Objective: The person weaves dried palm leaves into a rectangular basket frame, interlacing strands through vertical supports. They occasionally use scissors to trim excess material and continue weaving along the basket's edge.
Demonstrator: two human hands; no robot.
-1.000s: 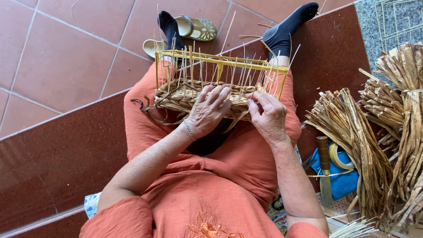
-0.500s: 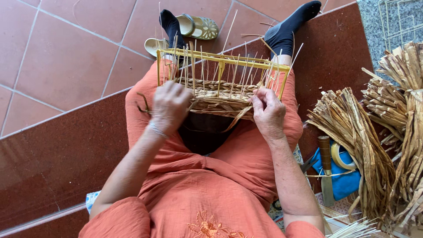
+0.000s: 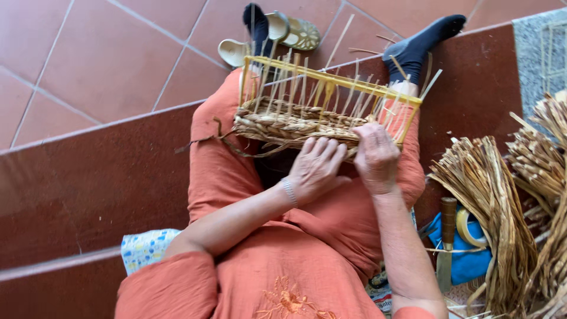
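One half-woven basket (image 3: 295, 121) on my lap, my left hand (image 3: 316, 168) flat against its near side, my right hand (image 3: 375, 156) pinching its weave. Two sandals (image 3: 277, 35). Two straw bundles (image 3: 490, 195) right. Red tiled floor (image 3: 106, 53), dark step (image 3: 88, 183).

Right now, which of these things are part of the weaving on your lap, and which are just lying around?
In use: half-woven straw basket on its yellow frame, left hand, right hand, loose trailing straw strand.

Lying about: dried straw bundles, wooden-handled knife, tape roll, gold sandals.
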